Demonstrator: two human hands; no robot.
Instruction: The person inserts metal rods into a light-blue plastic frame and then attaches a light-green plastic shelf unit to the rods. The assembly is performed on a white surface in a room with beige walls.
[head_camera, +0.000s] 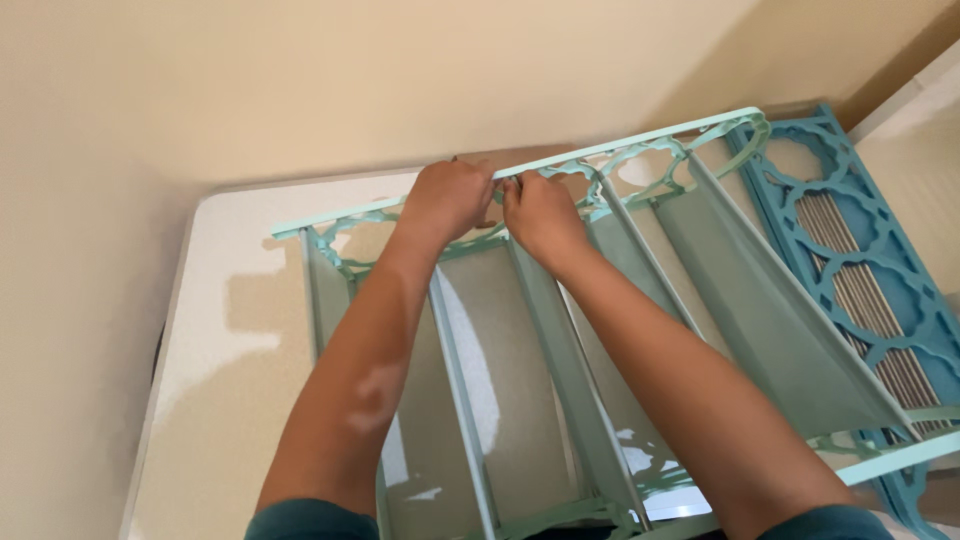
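Note:
A mint-green rack (760, 300) with several fabric shelves lies on its side across a white table (235, 330). Its far side panel has an ornate cut-out pattern and a straight top rail (640, 140). My left hand (447, 197) is closed around that rail near its middle. My right hand (537, 212) grips the same rail right beside it, the two hands almost touching. Both forearms reach out over the shelves.
A darker blue ornate side panel (850, 240) with a bundle of thin metal rods lies to the right of the rack. Cream walls meet in a corner behind the table. The table's left edge runs close to the wall.

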